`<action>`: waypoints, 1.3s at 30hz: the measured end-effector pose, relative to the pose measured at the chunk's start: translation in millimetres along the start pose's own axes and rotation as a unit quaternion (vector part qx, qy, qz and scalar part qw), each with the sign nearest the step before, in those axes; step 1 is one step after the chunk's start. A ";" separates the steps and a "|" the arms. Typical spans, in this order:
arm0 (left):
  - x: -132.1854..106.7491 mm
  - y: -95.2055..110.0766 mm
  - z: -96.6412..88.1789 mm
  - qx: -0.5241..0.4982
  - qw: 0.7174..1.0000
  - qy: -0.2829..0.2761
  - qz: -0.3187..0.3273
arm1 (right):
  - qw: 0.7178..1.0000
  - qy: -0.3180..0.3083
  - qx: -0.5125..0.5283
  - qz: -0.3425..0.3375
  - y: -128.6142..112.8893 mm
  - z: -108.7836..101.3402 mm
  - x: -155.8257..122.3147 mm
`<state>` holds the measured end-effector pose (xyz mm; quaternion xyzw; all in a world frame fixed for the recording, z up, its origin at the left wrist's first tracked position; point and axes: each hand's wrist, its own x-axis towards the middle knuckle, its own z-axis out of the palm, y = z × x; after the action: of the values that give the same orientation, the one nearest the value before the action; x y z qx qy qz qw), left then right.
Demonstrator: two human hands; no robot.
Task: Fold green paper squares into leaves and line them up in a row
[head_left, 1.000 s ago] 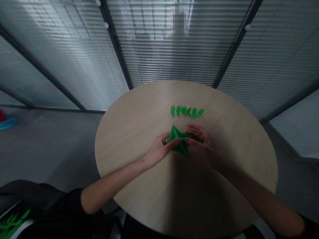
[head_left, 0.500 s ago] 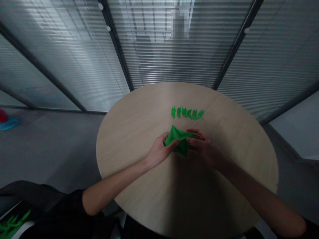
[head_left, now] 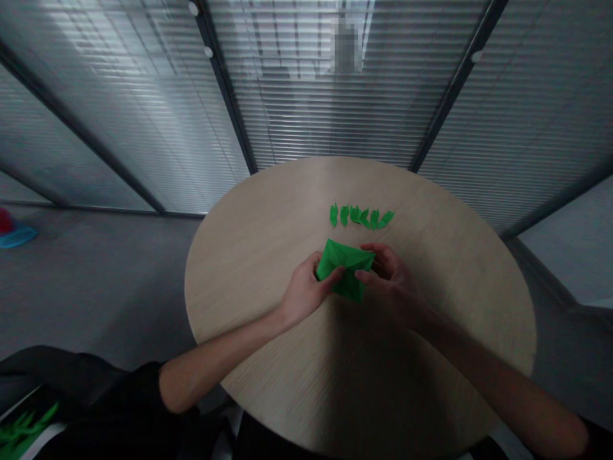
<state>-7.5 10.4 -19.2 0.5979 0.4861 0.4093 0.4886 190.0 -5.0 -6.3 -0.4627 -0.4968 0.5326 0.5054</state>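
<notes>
Between my hands is a square of folded green paper [head_left: 345, 257], creased and held a little above the table. My left hand [head_left: 306, 284] grips its left side, thumb on top and fingers beneath. At the paper's right edge is my right hand [head_left: 390, 278], its thumb over the front and its fingers behind the right corner, partly hidden. Beyond the paper, several small folded green paper pieces [head_left: 355, 215] lie in a row on the table.
The round wooden table [head_left: 249, 236] stands against a glass wall with blinds [head_left: 335, 115]. At the lower left is a container with more green pieces [head_left: 29, 428]. A blue and red object [head_left: 16, 236] lies on the floor at far left.
The green paper has gone from a puckered, raised shape to a flatter square. My right thumb has shifted slightly left and down on it; my left hand stays in place.
</notes>
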 end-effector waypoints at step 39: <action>2.6 12.9 -3.7 -0.281 0.958 -0.048 -0.030 | 0.961 -0.031 -0.125 -0.246 -7.4 -3.1 -12.2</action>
<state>-8.2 13.0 -5.8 0.4405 0.3448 0.4857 0.6717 194.3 -17.1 0.7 -0.3690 -0.6732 0.3393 0.5436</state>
